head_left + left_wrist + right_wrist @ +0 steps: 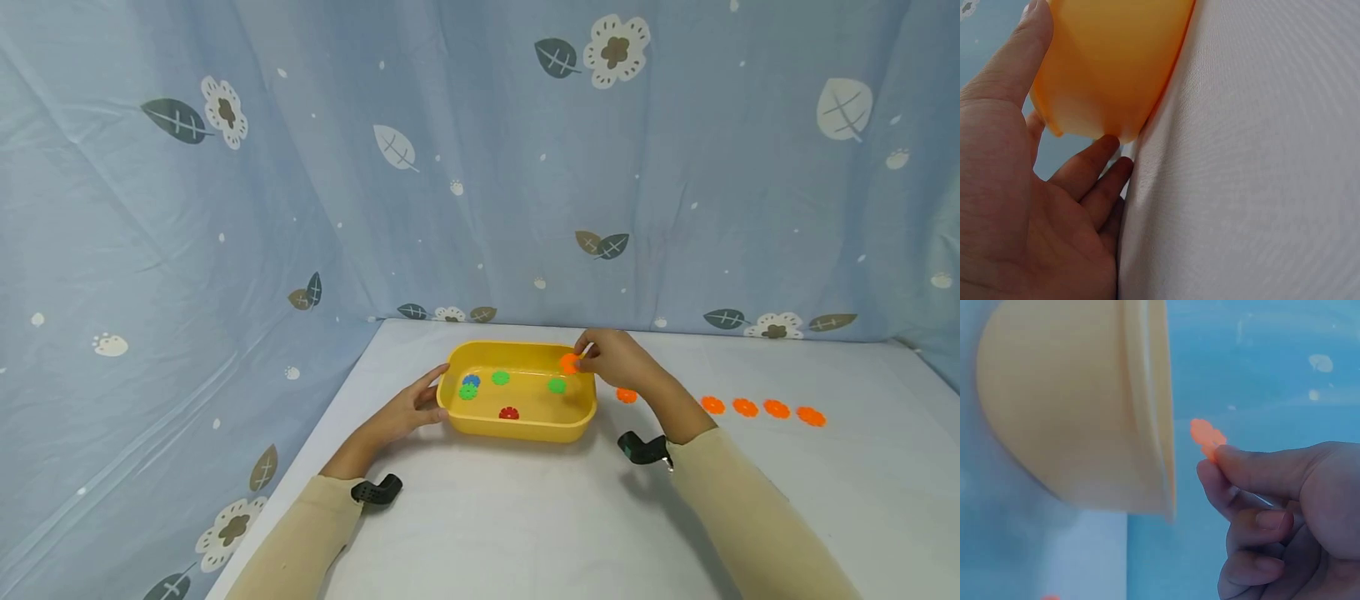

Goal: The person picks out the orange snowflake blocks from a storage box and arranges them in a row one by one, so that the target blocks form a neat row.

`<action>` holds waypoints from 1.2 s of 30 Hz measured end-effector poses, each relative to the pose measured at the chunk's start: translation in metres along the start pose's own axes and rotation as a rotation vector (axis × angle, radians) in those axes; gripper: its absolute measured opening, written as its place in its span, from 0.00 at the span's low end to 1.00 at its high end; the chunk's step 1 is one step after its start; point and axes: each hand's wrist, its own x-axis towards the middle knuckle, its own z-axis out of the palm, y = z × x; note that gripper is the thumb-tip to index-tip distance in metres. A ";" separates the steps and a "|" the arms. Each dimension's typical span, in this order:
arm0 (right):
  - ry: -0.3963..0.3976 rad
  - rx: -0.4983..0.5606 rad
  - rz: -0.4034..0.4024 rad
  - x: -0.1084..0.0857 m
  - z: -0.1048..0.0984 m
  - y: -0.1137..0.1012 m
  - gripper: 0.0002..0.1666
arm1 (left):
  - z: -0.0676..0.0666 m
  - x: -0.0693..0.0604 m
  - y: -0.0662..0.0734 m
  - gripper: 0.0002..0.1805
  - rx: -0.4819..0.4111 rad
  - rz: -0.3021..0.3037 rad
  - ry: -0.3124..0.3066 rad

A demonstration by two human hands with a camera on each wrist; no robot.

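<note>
A yellow plastic basin (517, 430) stands on the white table. My left hand (408, 410) holds its left end, thumb toward the front and fingers round the end wall; the left wrist view shows fingertips against the basin wall (1116, 69). Between thumb and index finger, my right hand (615, 358) pinches an orange snowflake disc (570, 363) above the basin's right end. The right wrist view shows this orange disc (1207, 434) just beyond the rim. Inside the basin lie green discs (500, 377), a blue disc (471, 381) and a red disc (509, 413).
Several orange discs (746, 407) lie in a row on the table at the right. One more orange disc (626, 395) lies close to the basin, beneath the right hand. A blue patterned curtain (525, 167) hangs behind and along the left side of the table.
</note>
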 end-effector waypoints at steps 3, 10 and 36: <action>0.012 0.012 0.010 -0.006 -0.006 0.005 0.10 | 0.001 0.000 -0.001 0.46 0.004 -0.004 0.005; 0.005 0.047 0.056 -0.017 -0.017 0.023 0.10 | 0.001 0.001 -0.003 0.45 0.008 -0.010 0.013; 0.005 -0.005 0.141 -0.068 -0.046 0.101 0.15 | 0.001 0.001 0.000 0.46 -0.009 -0.022 0.012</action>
